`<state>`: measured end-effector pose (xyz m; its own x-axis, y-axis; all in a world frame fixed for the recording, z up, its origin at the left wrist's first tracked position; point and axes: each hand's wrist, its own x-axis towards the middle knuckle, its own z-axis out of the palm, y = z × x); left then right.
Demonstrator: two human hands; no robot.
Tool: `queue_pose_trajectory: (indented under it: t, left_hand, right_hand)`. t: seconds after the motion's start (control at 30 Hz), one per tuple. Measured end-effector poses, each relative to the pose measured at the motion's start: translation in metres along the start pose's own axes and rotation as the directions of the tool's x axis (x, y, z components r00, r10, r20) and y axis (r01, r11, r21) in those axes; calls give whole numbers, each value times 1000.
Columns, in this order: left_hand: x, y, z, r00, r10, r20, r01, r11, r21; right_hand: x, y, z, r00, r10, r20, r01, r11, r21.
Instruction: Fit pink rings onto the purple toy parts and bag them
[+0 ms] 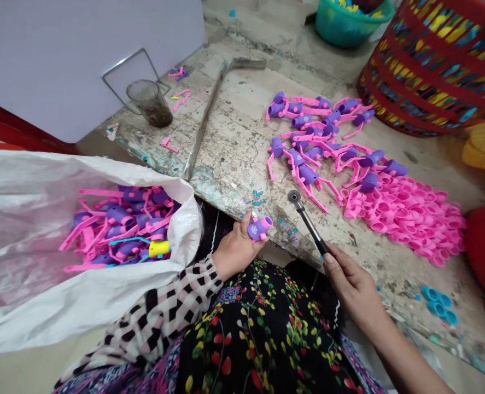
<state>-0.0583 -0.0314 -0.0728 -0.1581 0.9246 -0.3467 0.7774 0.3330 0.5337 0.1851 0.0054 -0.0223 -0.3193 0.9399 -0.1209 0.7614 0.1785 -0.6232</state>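
Observation:
My left hand (pixel 239 247) is closed around a small purple plastic piece (pixel 258 229) with pink fittings, held at the table's near edge. My right hand (pixel 351 279) grips the black handle of a metal tool (pixel 310 224) that looks like a ratchet wrench. Its round head points away from me, over the table and apart from the purple piece. Beyond the tool lies a spread of purple pieces with pink arms (pixel 308 139). A heap of loose pink rings (pixel 414 219) sits to their right.
A white sack (pixel 156 169) at left holds several purple-and-pink pieces and a yellow one. On the stained table (pixel 242 126) are a bent metal bar (pixel 209 109), a glass (pixel 150 104) and blue rings (pixel 439 303). A red basket (pixel 426 76) and green basin (pixel 349 24) stand behind.

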Motion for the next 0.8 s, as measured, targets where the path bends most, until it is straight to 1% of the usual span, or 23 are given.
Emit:
queue_pose_trajectory:
  t: [0.07, 0.1, 0.2, 0.27, 0.33, 0.4, 0.47, 0.53, 0.6, 0.63, 0.73, 0.8]
  left_hand:
    - [-5, 7, -13, 1000, 1, 8, -1, 998, 64]
    - [-8, 12, -21, 1000, 21, -2, -20, 994, 109]
    - [-10, 22, -44, 987, 133, -93, -100, 951, 291]
    - [-2, 24, -53, 964, 219, -149, -138, 897, 421]
    - [14, 21, -55, 936, 309, -168, -184, 837, 515]
    - [32, 14, -51, 920, 371, -127, -248, 801, 546]
    - [47, 6, -45, 928, 367, -72, -283, 815, 505]
    - [55, -1, -39, 931, 361, -63, -294, 838, 459]
    - [55, -5, -34, 925, 366, -98, -291, 852, 436]
    - [54, -6, -31, 919, 372, -129, -285, 854, 435]
    - [49, -6, -23, 894, 383, -233, -250, 857, 450]
    - [48, -6, -19, 884, 381, -272, -228, 858, 460]
  right_hand:
    - [-7, 11, 2, 999, 47, -27, -47, 999, -27]
    - [-12, 16, 4, 998, 62, -30, -64, 996, -63]
    - [-28, 29, 11, 996, 89, -31, -94, 971, -218]
    - [-37, 31, 15, 995, 101, -19, -102, 944, -314]
    - [-41, 28, 18, 993, 119, 14, -105, 922, -374]
    - [-43, 25, 19, 989, 135, 61, -100, 910, -403]
    - [-44, 25, 21, 982, 155, 104, -98, 902, -421]
    - [-45, 28, 22, 973, 189, 133, -118, 900, -419]
    - [-48, 33, 25, 967, 215, 139, -153, 920, -360]
    - [-49, 36, 27, 969, 208, 134, -162, 942, -295]
    - [-51, 38, 34, 986, 144, 80, -144, 990, -1]
    - [-50, 34, 37, 991, 131, 30, -134, 976, 170]
